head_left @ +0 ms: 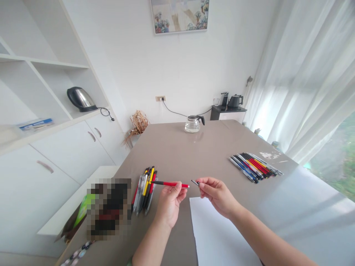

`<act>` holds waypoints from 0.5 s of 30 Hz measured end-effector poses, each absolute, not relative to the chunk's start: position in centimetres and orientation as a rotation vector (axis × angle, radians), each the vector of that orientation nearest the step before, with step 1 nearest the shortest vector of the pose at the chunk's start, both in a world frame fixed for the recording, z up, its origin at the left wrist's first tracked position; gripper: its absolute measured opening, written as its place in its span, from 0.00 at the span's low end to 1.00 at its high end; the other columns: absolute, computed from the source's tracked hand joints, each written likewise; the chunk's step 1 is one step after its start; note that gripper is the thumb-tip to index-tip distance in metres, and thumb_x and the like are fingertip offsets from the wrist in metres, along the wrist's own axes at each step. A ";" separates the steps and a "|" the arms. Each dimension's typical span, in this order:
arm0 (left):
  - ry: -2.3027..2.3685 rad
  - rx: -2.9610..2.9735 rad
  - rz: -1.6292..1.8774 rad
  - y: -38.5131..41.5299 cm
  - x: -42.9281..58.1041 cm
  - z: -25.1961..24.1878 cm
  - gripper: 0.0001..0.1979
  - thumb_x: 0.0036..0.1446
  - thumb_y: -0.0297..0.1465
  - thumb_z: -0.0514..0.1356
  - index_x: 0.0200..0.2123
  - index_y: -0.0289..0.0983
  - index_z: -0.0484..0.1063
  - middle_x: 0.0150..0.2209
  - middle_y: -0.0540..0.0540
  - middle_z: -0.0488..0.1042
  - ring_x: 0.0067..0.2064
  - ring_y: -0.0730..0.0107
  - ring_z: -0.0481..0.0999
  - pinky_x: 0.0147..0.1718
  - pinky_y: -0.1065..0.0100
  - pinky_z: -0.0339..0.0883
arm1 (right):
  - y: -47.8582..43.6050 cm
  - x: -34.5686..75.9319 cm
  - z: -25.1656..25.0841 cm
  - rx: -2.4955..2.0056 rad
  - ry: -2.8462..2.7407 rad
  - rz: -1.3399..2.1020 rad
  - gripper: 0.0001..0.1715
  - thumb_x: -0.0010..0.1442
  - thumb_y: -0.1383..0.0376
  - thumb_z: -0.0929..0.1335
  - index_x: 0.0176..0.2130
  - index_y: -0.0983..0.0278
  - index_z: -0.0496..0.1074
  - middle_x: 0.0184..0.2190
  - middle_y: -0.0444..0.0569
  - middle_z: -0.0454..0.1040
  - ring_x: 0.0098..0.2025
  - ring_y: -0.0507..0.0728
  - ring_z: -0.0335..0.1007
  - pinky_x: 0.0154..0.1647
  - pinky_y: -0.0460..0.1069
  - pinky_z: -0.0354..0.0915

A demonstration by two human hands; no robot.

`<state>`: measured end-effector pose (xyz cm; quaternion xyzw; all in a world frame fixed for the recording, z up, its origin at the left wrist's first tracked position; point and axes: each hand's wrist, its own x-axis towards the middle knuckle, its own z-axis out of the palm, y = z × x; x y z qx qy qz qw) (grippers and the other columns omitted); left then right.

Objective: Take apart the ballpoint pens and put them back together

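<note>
My left hand (172, 201) pinches a red and black pen (172, 184) between thumb and fingers. The pen lies nearly level, its tapered black end toward the left and a small whitish end toward the right. Just across a narrow gap, my right hand (215, 192) grips a small, thin black piece (195, 182) by its fingertips; its exact kind is too small to tell. Left of the left hand lies a loose bunch of pens (144, 188) in black, yellow, red, white and clear. Under the right hand is a white sheet of paper (219, 229).
A row of pens (253, 167) lies at the right of the brown table (172, 147). A glass pot (192, 125) stands at the far edge. A blurred-out dark object (111, 210) sits at the left edge. White cabinets (66, 147) line the left; a curtain (299, 74) hangs right.
</note>
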<state>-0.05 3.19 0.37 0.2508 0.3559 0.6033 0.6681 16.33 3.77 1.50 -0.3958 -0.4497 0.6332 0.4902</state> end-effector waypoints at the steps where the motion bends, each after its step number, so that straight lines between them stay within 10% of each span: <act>1: 0.816 0.580 1.352 3.2 0.0 0.3 0.07 0.45 0.28 0.63 0.29 0.33 0.69 0.26 0.46 0.74 0.28 0.75 0.73 0.30 0.74 0.66 | 3.4 16.2 1.4 -0.942 -1.053 1.550 0.14 0.47 0.60 0.68 0.34 0.66 0.70 0.22 0.43 0.64 0.23 0.48 0.59 0.27 0.47 0.59; 15: 0.832 0.656 1.322 3.1 0.4 0.1 0.07 0.45 0.29 0.62 0.30 0.34 0.69 0.27 0.48 0.73 0.29 0.75 0.72 0.29 0.73 0.64 | 3.2 16.3 0.1 -1.052 -1.155 1.391 0.13 0.46 0.59 0.69 0.31 0.64 0.68 0.20 0.43 0.68 0.25 0.50 0.63 0.30 0.48 0.60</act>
